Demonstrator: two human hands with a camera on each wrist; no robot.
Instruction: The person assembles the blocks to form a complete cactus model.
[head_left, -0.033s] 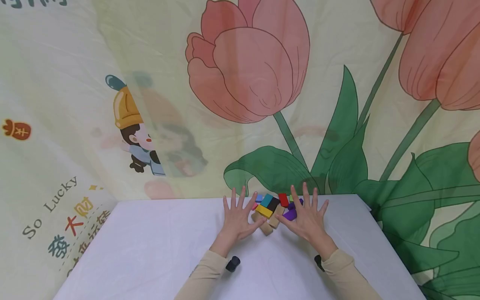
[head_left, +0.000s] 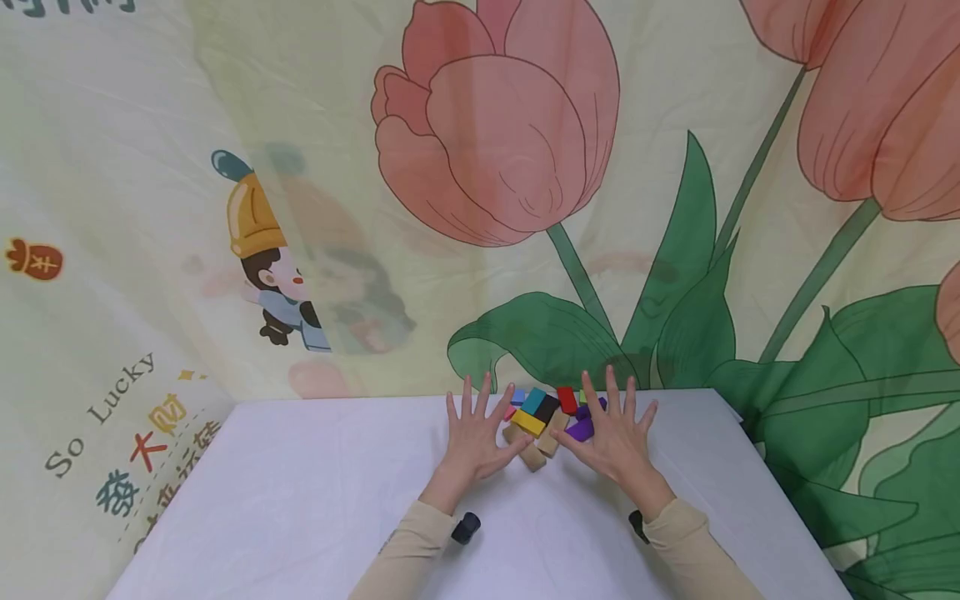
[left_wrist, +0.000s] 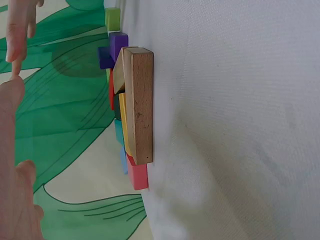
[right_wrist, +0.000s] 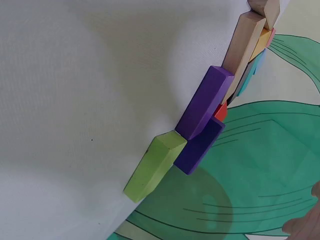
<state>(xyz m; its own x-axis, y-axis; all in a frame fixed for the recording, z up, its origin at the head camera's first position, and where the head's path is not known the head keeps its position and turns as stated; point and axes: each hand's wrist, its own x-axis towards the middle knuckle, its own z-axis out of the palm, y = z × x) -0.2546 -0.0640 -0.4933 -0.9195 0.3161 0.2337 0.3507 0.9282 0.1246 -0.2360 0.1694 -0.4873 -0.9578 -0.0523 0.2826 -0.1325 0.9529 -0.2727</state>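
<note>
A cluster of coloured wooden blocks lies near the back of the table. Over its left side my left hand is held with fingers spread, and my right hand does likewise over the right side; neither holds anything. Between them in the head view show a yellow block, a teal block, a black block, a red block, a purple block and plain wood blocks. A pink block shows in the left wrist view, a light green block in the right. My hands partly hide the cluster.
A white cloth covers the table. Right behind its back edge hangs a printed backdrop with tulips and leaves. A dark wrist device sits by the left wrist, another by the right.
</note>
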